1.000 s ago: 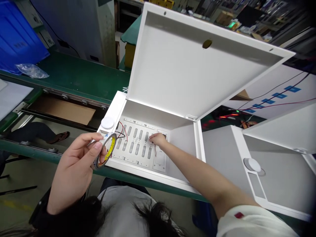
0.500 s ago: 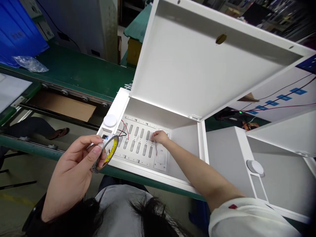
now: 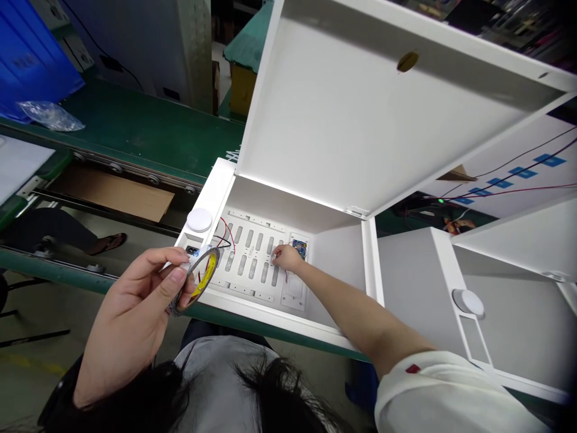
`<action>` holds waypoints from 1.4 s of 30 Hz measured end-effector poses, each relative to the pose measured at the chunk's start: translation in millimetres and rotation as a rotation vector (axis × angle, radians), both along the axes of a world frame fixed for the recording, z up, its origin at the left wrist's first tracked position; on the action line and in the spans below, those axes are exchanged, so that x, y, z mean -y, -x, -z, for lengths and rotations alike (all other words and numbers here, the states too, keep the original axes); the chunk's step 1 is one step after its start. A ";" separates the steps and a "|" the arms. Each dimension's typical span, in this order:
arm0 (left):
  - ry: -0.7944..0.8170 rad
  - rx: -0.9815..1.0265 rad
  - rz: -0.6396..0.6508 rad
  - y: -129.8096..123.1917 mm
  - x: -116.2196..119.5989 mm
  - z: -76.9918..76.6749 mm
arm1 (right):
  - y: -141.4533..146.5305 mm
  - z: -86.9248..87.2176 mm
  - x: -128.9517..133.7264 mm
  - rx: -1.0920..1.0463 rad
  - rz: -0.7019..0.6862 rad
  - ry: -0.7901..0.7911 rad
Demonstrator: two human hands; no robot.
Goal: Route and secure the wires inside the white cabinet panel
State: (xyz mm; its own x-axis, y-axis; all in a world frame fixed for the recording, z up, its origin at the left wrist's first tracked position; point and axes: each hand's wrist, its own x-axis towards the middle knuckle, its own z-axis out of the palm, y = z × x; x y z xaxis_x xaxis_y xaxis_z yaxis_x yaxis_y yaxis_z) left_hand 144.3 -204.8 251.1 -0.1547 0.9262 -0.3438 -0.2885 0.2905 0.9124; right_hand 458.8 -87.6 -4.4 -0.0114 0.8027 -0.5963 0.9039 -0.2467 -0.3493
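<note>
The tape roll (image 3: 205, 281) sat pinched between the left hand (image 3: 137, 313)'s thumb and fingers. The right hand (image 3: 288, 257)'s fingertips, nearly together, grip unclear, had shifted inside the white box (image 3: 216, 186), baring the circuit board (image 3: 299, 246) beside them. Beyond the left fingers stretched a green bench (image 3: 148, 138).

Raised white lid (image 3: 351, 132) cropped along the top, blue bin (image 3: 36, 54) cut off at left, second white cabinet (image 3: 410, 288) cut off at right, circuit board (image 3: 299, 246) partly hidden by the right hand (image 3: 287, 258), anything between its fingertips too small to tell, background clutter (image 3: 509, 24) blurred
</note>
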 end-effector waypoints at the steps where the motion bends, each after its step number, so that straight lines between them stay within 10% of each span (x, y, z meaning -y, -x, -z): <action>1: 0.000 -0.001 0.003 -0.1 -0.2 0.0 | 0.2 1.6 0.8 0.009 -0.003 -0.006; 26: 0.020 -0.017 0.023 1.6 -4.5 0.0 | 15.3 -4.7 18.2 0.235 -0.179 -0.123; 42: 0.003 -0.027 -0.001 3.8 -8.8 2.6 | -8.1 15.8 -8.3 0.138 0.127 -0.135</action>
State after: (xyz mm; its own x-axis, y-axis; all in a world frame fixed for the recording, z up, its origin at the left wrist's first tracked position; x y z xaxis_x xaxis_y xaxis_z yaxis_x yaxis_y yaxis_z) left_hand 140.5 -196.0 248.4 -0.1651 0.9248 -0.3427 -0.2641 0.2933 0.9188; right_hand 466.9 -79.3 -20.2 0.1694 0.8648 -0.4727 0.9100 -0.3214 -0.2618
